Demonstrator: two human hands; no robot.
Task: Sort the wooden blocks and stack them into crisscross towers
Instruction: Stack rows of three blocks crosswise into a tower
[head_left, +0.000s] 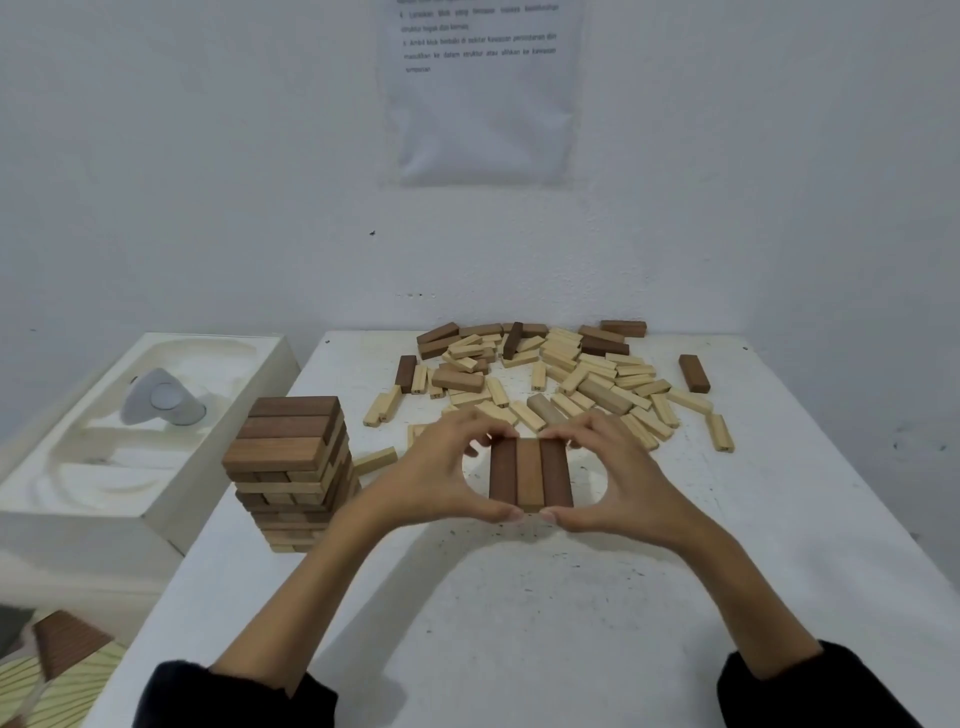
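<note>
Dead centre of the frame I see the left hand (441, 470) and right hand (626, 470) both curled round a row of three brown blocks (530, 475) lying on the table (519, 597), tower (293, 467) to its left, loose pile (550, 371) above.

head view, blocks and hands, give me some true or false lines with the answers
1. The left hand and right hand together pinch a row of three brown blocks set side by side. True.
2. The tower stands to the right of the hands. False: it stands to their left, near the table edge.
3. The loose pile lies beyond the hands, at the far side of the table. True.
4. The loose pile holds only dark blocks. False: most are pale, with some brown ones mixed in.
</note>
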